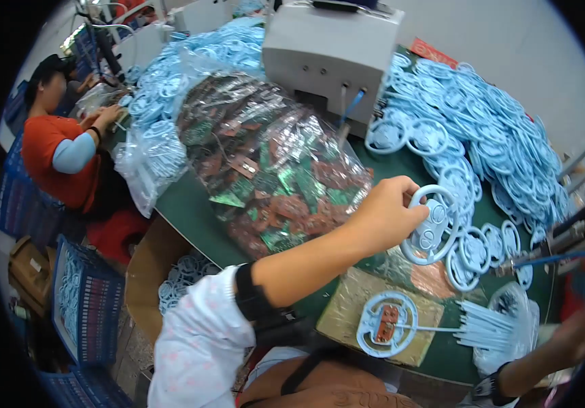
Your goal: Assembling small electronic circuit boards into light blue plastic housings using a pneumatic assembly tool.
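Observation:
My left hand (396, 212) grips the rim of a light blue plastic ring-shaped part (432, 228) with a round centre piece, held above the table. Below it, on a flat tan block (347, 313), lies a second ring-shaped part (367, 333) with a small brown circuit board (387, 323) set in its middle. A thin pale stick runs from that part toward a bundle of light blue sticks (486, 326) in a clear bag. At the far right edge my right hand (581, 316) is raised near a blue rod-like tool (561, 257); its fingers are blurred.
A large clear bag of green and brown circuit boards (272, 177) lies left of my arm. Heaps of blue ring parts (476, 122) cover the right back, beside a grey machine (333, 47). A co-worker in orange (61, 160) sits left, near blue crates (88, 306) and a cardboard box (146, 272).

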The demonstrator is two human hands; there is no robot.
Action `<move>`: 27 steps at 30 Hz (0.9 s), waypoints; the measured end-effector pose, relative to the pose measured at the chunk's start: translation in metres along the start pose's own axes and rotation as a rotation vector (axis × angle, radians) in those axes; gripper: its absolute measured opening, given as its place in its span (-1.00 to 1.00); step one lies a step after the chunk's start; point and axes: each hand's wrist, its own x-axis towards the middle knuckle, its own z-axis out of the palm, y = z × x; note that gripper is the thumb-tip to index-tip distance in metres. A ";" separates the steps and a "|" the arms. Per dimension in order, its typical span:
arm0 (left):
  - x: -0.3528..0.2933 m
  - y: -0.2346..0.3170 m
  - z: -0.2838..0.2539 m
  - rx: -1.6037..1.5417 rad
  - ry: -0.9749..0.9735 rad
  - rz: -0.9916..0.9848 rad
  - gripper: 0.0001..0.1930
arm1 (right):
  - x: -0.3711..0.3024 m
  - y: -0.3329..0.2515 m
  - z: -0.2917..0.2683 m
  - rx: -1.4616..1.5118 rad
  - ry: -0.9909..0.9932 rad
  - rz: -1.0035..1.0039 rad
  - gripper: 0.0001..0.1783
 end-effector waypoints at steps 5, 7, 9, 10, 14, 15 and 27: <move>-0.055 0.039 -0.004 -0.642 -0.171 -0.187 -0.69 | -0.051 -0.024 0.090 0.022 -0.688 -0.128 -0.30; -0.067 0.035 -0.001 -0.671 -0.141 -0.145 -0.67 | -0.058 -0.031 0.086 -0.019 -0.681 -0.130 -0.26; -0.082 0.030 -0.001 -0.707 -0.161 -0.207 -0.64 | -0.070 -0.033 0.078 0.068 -0.664 -0.109 -0.22; -0.090 0.028 -0.002 -0.724 -0.167 -0.268 -0.60 | -0.077 -0.030 0.074 0.113 -0.691 -0.090 -0.21; -0.116 0.020 0.009 -0.730 -0.181 -0.240 -0.48 | -0.082 -0.029 0.072 0.059 -0.767 -0.138 -0.19; -0.122 0.019 0.009 -0.744 -0.173 -0.243 -0.48 | -0.084 -0.032 0.072 0.060 -0.783 -0.142 -0.19; -0.160 -0.038 0.020 -0.448 -0.052 -0.251 -0.70 | -0.142 -0.016 0.082 0.251 -1.018 -0.006 -0.26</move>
